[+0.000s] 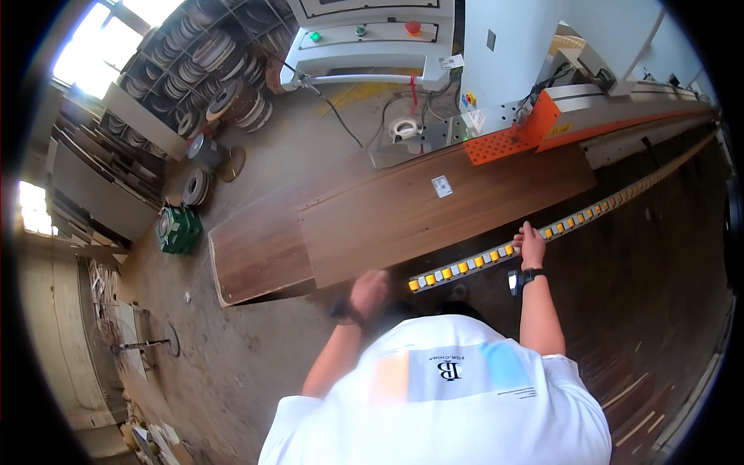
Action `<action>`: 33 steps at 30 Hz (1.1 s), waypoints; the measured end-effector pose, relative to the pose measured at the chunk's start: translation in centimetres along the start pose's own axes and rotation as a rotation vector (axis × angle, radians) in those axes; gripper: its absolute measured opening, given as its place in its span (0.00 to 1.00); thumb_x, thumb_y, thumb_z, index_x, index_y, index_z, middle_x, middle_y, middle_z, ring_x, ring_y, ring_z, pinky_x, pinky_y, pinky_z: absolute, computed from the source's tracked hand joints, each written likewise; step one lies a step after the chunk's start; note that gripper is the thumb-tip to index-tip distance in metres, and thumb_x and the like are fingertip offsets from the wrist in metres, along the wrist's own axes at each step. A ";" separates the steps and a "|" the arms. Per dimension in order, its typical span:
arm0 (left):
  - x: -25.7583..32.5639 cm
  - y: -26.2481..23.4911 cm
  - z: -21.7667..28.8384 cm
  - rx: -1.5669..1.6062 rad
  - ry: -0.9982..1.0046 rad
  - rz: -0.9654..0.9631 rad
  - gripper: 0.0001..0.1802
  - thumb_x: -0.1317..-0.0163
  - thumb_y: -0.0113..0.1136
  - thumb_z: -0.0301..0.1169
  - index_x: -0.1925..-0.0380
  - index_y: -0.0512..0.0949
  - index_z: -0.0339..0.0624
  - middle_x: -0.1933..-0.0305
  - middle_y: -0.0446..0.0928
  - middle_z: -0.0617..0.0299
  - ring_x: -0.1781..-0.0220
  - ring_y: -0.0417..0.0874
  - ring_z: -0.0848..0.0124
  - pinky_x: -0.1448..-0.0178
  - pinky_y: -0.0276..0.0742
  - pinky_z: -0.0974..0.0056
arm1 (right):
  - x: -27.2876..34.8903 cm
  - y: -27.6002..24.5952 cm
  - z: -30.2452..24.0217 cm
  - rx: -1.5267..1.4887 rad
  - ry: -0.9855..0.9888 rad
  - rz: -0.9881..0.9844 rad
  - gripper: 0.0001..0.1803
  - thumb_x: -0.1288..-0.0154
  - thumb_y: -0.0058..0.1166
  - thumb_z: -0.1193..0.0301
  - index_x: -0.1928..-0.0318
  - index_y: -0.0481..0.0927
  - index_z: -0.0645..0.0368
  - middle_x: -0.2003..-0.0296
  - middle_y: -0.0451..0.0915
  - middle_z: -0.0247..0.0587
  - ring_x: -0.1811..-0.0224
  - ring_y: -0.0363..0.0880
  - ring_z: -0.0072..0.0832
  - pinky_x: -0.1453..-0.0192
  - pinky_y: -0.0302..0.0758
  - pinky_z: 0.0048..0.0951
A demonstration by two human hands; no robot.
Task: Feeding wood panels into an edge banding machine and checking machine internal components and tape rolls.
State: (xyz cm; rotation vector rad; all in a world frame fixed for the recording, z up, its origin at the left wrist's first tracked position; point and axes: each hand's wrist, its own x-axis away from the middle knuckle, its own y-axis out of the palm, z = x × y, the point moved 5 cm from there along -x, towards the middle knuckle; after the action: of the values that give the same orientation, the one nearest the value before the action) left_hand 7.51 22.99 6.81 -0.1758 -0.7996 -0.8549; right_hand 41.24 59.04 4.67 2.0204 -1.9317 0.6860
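Head view, workshop seen from above

1. Upper wood panel [442,205]: long brown board with a small white label on its face. It lies flat on the infeed of the machine, its far end just under the orange perforated guard [511,136], its near end by the left hand. Judged as partly fed: the far end has reached the machine, most of the length is outside it.

2. Lower wood panel [256,260]: same colour, lying under the upper one and jutting out beyond its near end toward the floor side. Judged as not yet fed.

3. Roller rail [496,254]: long narrow support bar with yellow and grey rollers, running along the near edge of the panels toward the machine.

4. Left hand [369,293]: at the near corner of the upper wood panel, touching or gripping its edge; blurred, so whether the fingers are closed on it cannot be told. A dark band sits on the wrist.

5. Right hand [532,246]: resting on the roller rail, fingers laid over it, apparently flat rather than clamped; a wristwatch shows below it. The two hands are well apart.

6. Machine [496,54]: white cabinet with a control panel [364,32] bearing green and red buttons.

7. Surroundings: shelves of coiled edge-band rolls [209,70] at upper left, a green crate [178,230] on the concrete floor [232,356]
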 end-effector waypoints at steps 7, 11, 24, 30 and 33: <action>1.9 -2.5 1.8 -0.422 0.145 -0.147 0.15 0.28 0.61 0.40 0.59 0.86 0.39 0.70 0.80 0.66 0.70 0.78 0.77 0.64 0.73 0.72 | 10.1 -3.1 8.4 -0.003 -0.015 0.088 0.20 0.21 0.51 0.54 0.61 0.82 0.58 0.76 0.81 0.30 0.80 0.78 0.18 0.78 0.68 0.21; 3.4 -1.1 3.8 -0.828 0.303 -0.313 0.21 0.34 0.65 0.43 0.53 0.86 0.36 0.61 0.88 0.57 0.58 0.87 0.66 0.49 0.82 0.61 | 15.4 -6.3 17.4 0.031 0.097 0.205 0.20 0.21 0.52 0.56 0.67 0.79 0.57 0.79 0.80 0.32 0.83 0.77 0.22 0.81 0.67 0.24; 6.4 7.4 0.1 -1.477 0.314 -1.052 0.21 0.34 0.62 0.45 0.46 0.85 0.48 0.42 0.84 0.51 0.41 0.84 0.54 0.34 0.78 0.55 | 40.3 -10.1 33.3 0.038 0.382 0.512 0.15 0.27 0.54 0.65 0.57 0.85 0.67 0.70 0.87 0.44 0.72 0.87 0.30 0.64 0.82 0.33; 3.7 13.0 -0.3 -1.480 0.812 -0.972 0.19 0.38 0.69 0.43 0.52 0.85 0.45 0.64 0.86 0.53 0.61 0.88 0.58 0.54 0.84 0.57 | 48.9 -10.2 38.7 -0.067 0.401 0.708 0.15 0.25 0.55 0.65 0.54 0.87 0.65 0.67 0.89 0.47 0.68 0.88 0.32 0.61 0.84 0.34; 1.6 15.2 -0.3 -1.518 0.790 -0.850 0.20 0.35 0.63 0.47 0.53 0.85 0.46 0.50 0.86 0.48 0.46 0.86 0.51 0.42 0.82 0.52 | 51.3 -10.3 43.3 -0.068 0.428 0.795 0.16 0.25 0.54 0.65 0.52 0.87 0.65 0.67 0.89 0.47 0.67 0.88 0.32 0.61 0.84 0.35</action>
State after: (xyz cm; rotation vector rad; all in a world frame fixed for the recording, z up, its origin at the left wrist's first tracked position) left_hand 19.47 31.95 10.22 -0.7904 0.7417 -2.0340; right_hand 58.21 -5.95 -5.12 0.8926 -2.3813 1.0832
